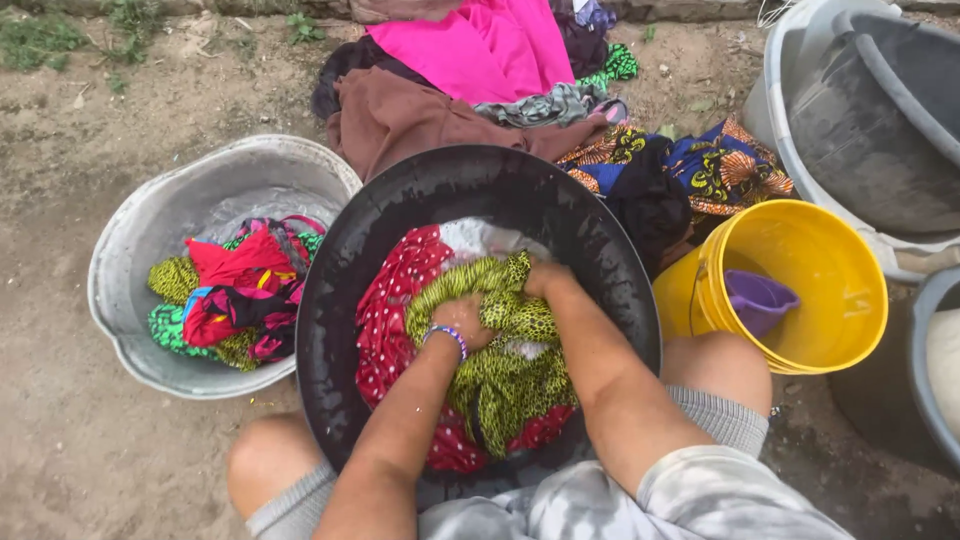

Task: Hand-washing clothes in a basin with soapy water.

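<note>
Left hand (462, 322) and right hand (545, 277) both gripping yellow-green patterned cloth (505, 350), fingers clenched, red dotted cloth (392, 305) beside them, black basin (400, 200) around

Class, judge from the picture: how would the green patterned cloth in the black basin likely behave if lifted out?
The green cloth is bunched in both hands, left hand and right hand, so probably floppy. It looks wet in the black basin, so likely heavy for its size and dripping, perhaps slippery.
</note>
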